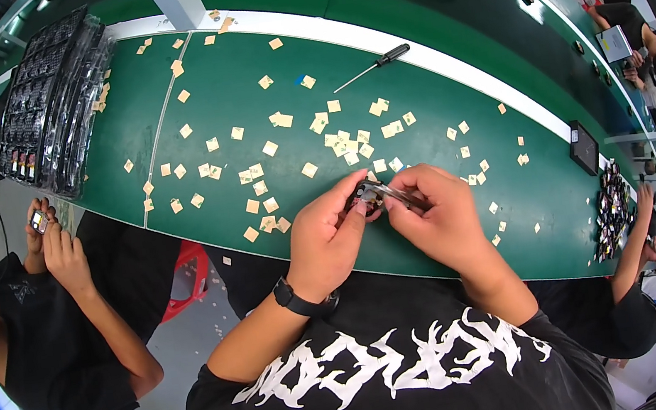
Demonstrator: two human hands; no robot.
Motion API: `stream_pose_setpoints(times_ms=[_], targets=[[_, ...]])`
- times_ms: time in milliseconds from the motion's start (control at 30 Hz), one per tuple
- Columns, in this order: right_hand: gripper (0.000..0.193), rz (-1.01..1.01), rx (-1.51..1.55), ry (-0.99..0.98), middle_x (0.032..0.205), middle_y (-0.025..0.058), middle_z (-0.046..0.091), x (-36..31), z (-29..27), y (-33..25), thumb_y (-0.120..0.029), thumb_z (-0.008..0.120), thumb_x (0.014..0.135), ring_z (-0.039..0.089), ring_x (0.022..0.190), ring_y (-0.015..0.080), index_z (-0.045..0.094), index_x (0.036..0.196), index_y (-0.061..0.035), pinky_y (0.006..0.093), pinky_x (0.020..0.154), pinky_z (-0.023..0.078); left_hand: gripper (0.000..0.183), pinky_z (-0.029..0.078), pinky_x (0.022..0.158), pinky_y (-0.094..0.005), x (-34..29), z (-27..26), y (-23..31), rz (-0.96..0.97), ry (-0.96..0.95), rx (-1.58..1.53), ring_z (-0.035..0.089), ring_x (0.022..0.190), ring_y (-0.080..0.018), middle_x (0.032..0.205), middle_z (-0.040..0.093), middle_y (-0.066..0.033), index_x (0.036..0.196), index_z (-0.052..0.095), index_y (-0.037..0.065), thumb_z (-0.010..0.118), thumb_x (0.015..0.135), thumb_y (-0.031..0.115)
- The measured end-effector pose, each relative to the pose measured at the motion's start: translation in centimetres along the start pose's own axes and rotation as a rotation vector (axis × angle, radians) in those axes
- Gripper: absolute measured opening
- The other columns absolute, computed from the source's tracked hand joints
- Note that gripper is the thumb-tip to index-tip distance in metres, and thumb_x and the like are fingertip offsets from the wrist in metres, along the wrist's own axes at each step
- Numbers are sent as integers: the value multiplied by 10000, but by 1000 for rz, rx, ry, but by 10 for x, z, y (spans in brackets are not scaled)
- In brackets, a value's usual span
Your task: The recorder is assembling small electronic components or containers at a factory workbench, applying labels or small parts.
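Over the near edge of the green table, my left hand is closed around a small dark round-edged device. Its thumb presses on the face, where small shiny parts show. My right hand pinches a slim grey metal tool that looks like tweezers. The tool's tip meets the device's right side; the fingers hide the exact contact. Around and beyond both hands, small square cream paper pieces lie scattered on the tabletop.
A screwdriver lies towards the table's far edge. Stacked black plastic trays stand at the left. On the right are a black box and a pile of small dark parts. Co-workers sit on both sides; the left one's hands hold a small device.
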State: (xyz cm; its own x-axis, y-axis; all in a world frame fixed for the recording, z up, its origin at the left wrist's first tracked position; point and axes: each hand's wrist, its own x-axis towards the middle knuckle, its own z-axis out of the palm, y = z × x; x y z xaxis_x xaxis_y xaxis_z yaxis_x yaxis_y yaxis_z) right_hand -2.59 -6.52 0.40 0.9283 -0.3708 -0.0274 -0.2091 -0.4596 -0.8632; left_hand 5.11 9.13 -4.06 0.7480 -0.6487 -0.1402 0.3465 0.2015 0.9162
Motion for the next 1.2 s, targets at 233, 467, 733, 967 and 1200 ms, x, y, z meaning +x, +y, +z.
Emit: stream_pose_setpoints(times_ms=[233,467,733,967,1200], targets=[[179,-45,19,-31,891,111,687,0,2,-1,-7,741,864,695,720,180,674,1029,3,291,614,544,354,572,860,-299,-1,-1,-1,64,-6,233,734,957,-183,1086,726,-151,1321,601,-48,532,974,-44],[142,-131,-100,-29,882,108,717,0,-6,-8,14,757,814,699,703,234,718,951,7,310,618,551,365,544,920,-275,-1,-4,-3,33,-65,209,661,1032,-117,1192,690,-109,1350,580,-49,496,996,-80],[157,-178,-157,24,886,118,714,-6,3,-4,20,758,788,701,724,260,734,943,5,326,628,556,369,509,937,-251,-2,-5,-3,44,-82,222,643,1067,-107,1222,686,-102,1338,591,-43,496,985,-95],[190,-175,-164,55,911,118,717,-6,8,-1,14,748,810,702,733,280,743,999,-4,343,643,558,364,521,923,-264,-2,-7,3,80,-101,357,652,1047,-118,1213,692,-97,1350,586,-45,510,995,-64],[114,-51,-114,-3,856,99,715,8,4,-5,-11,788,804,683,688,211,762,915,-4,305,607,536,390,524,969,-291,2,-12,1,44,-120,273,655,1070,-138,1221,680,-106,1408,530,-52,501,1020,-29]])
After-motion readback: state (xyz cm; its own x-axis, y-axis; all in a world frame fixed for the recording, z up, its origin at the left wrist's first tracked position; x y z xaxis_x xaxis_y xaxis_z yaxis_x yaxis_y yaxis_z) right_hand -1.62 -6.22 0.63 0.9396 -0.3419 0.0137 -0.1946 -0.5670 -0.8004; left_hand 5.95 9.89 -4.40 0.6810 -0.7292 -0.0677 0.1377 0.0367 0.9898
